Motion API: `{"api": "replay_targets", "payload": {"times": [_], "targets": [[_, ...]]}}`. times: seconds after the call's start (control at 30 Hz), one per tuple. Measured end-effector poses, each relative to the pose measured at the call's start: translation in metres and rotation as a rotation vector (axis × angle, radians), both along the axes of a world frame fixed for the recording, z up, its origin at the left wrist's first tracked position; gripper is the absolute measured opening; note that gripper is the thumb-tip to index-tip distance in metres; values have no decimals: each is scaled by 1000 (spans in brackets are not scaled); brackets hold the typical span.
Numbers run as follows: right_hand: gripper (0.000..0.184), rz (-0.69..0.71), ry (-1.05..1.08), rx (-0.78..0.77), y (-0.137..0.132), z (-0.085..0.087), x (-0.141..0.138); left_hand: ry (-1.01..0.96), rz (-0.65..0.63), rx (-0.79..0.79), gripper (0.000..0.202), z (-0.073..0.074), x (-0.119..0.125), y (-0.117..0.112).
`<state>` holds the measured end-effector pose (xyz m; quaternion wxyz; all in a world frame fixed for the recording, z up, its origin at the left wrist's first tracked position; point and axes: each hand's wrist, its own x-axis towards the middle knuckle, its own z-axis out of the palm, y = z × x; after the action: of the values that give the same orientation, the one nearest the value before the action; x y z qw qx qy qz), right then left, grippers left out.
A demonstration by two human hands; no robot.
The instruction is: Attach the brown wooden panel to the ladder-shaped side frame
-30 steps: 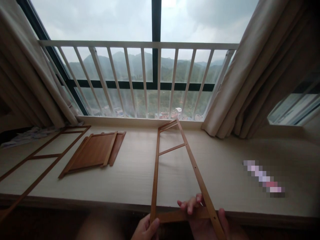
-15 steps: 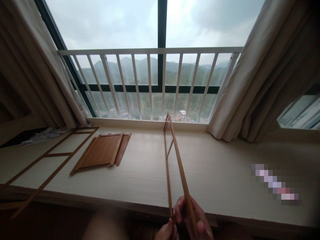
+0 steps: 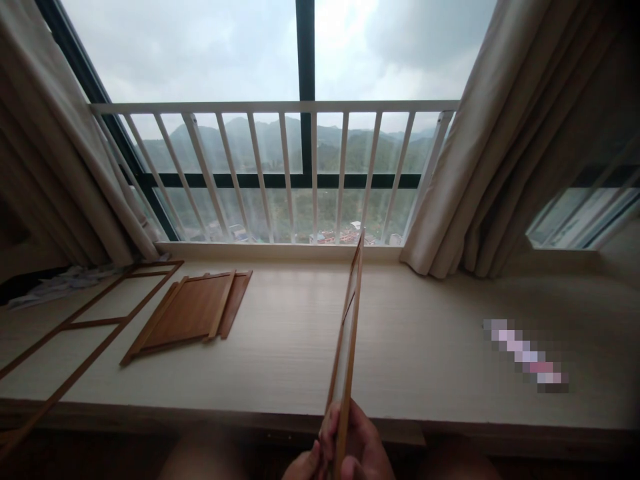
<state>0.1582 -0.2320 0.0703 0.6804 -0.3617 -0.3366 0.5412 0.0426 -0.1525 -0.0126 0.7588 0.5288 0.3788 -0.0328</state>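
Observation:
Both hands hold a thin brown wooden frame (image 3: 350, 320) by its near end. It stands on edge, almost edge-on to me, and reaches away over the pale window ledge (image 3: 425, 333) towards the white railing (image 3: 280, 107). My right hand (image 3: 363, 443) is wrapped round the frame's near end from the right. My left hand (image 3: 303, 467) shows only partly at the bottom edge, with its thumb pressed against the frame's left side.
A second thin frame (image 3: 75, 320) lies flat at the ledge's left, with stacked brown wooden panels (image 3: 193, 310) beside it. Crumpled paper (image 3: 60, 280) lies far left. A blurred-out object (image 3: 525, 353) rests on the right. Curtains (image 3: 500, 147) hang at both sides.
The frame has turned from lying open and slanted to standing on edge. My hands have drawn together at its near end. The view shifted slightly.

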Motion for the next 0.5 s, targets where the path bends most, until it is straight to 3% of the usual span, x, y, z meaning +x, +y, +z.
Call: {"api": "replay_targets", "payload": {"times": [0.17, 0.27, 0.33, 0.5], "targets": [[73, -126, -58, -16, 22, 3, 1, 58, -43, 37, 85, 13, 2, 14], [71, -267, -142, -17, 40, 10, 7, 209, -26, 413, 84, 25, -4, 25], [70, -282, -169, -18, 52, 16, 14, 267, -3, 634, 78, 35, -11, 38], [66, -275, -214, -21, 68, 29, 27, 374, 107, 915, 62, 60, -39, 91]]}}
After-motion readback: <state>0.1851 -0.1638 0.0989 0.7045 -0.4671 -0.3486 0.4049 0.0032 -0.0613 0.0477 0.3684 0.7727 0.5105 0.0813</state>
